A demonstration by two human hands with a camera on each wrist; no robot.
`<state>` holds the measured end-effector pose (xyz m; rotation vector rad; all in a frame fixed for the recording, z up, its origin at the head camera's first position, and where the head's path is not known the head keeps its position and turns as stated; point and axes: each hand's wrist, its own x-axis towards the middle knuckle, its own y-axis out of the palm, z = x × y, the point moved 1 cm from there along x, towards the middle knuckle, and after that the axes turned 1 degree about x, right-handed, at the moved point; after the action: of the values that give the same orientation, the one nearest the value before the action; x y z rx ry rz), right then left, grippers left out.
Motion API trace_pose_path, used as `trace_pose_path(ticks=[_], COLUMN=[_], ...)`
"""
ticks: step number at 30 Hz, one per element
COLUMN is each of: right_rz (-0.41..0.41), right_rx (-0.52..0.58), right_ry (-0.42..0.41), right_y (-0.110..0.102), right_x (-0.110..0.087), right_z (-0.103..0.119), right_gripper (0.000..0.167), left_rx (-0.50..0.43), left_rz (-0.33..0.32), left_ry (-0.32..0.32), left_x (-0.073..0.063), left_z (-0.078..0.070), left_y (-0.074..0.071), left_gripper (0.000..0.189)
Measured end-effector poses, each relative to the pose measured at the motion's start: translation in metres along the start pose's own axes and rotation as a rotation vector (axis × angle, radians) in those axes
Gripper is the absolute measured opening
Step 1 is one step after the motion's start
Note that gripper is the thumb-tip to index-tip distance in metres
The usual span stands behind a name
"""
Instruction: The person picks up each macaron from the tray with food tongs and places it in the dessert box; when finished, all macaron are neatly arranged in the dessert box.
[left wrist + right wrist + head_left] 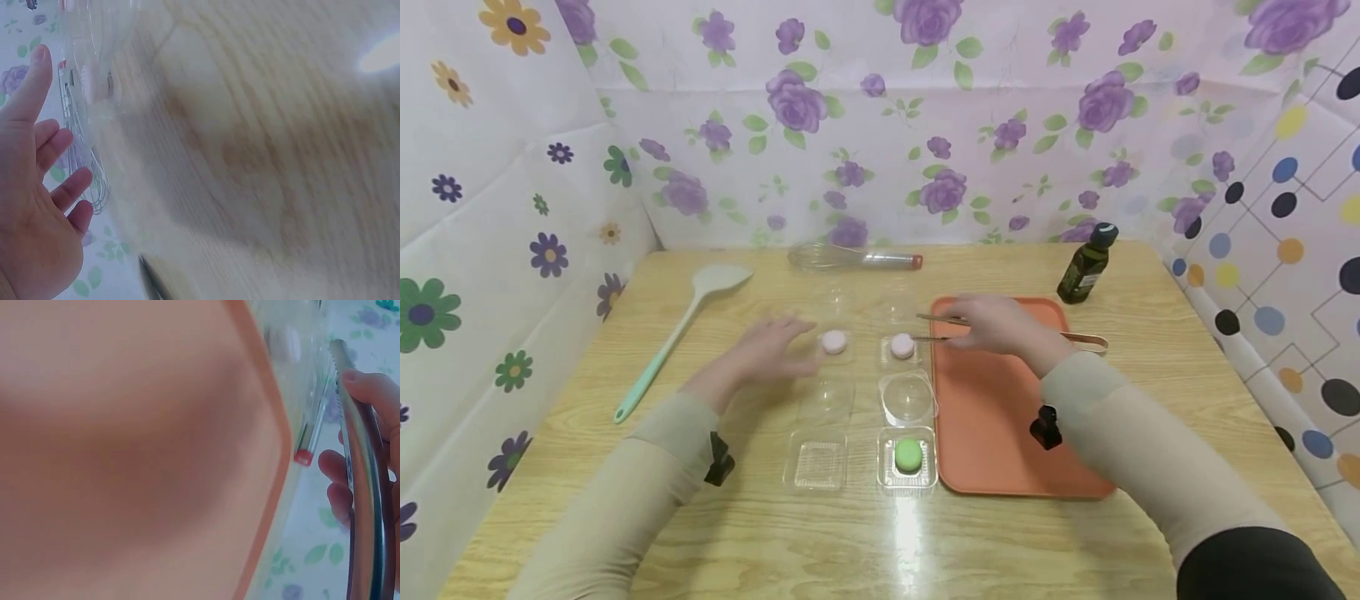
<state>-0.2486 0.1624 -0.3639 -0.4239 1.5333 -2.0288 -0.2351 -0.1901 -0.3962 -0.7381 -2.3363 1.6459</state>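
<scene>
My right hand grips metal tongs above the orange tray. The tongs' two arms stand apart, and the lower tip is at the edge of a pale pink macaron; whether they touch, I cannot tell. To the left, another pale pink macaron sits in a transparent plastic box. Just beside it my left hand hovers with fingers spread, holding nothing. A green macaron lies in the front right box, whose domed lid is folded back.
Another transparent box stands at the front left with its lid back. A whisk lies behind the boxes, a pale green spatula at the left. At the back right stands a dark bottle. Patterned cloth walls border the table.
</scene>
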Motion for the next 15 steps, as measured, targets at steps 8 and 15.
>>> trace_pose_path(ticks=[8, 15], right_rz=[-0.015, -0.066], right_rx=[0.029, -0.012], right_ry=[0.063, 0.045], right_y=[0.002, 0.008], right_x=[-0.024, -0.045], right_z=[-0.021, -0.038], right_gripper=[0.043, 0.041], left_rx=[0.022, 0.058], left_rz=[0.03, 0.081], left_ry=[0.044, 0.057], left_x=[-0.017, -0.042], left_z=[-0.008, -0.015], left_y=[0.001, 0.01], left_gripper=[0.08, 0.086])
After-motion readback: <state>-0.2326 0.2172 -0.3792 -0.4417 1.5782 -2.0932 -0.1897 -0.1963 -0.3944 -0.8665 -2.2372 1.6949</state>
